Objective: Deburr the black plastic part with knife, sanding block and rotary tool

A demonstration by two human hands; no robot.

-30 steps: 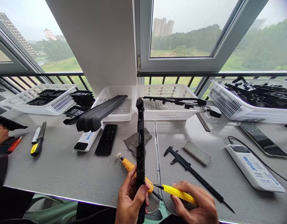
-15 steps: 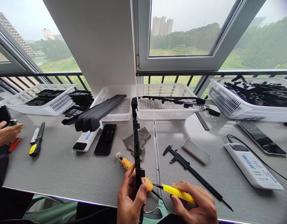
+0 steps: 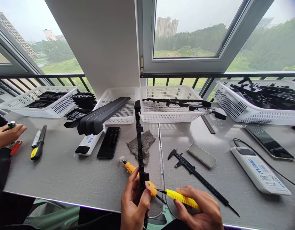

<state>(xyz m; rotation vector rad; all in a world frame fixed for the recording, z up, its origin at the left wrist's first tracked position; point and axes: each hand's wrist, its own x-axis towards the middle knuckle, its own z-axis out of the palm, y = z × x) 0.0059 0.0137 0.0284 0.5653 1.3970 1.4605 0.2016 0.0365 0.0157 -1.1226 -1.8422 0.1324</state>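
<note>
Strip sits pinched in our left hand; our closed right hand holds a yellow tool to the strip's right.

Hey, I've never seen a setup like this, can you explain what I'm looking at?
There's no robot here, just a person's bare hands, seen from a camera worn on their head, looking forward and down. The left hand holds a long black part roughly upright. The right hand grips a yellow-handled tool, its thin tip pointing toward that part. On the gray table lie a caliper, a black phone, a cloth and an orange tool. At the far left is another person's hand.
</note>
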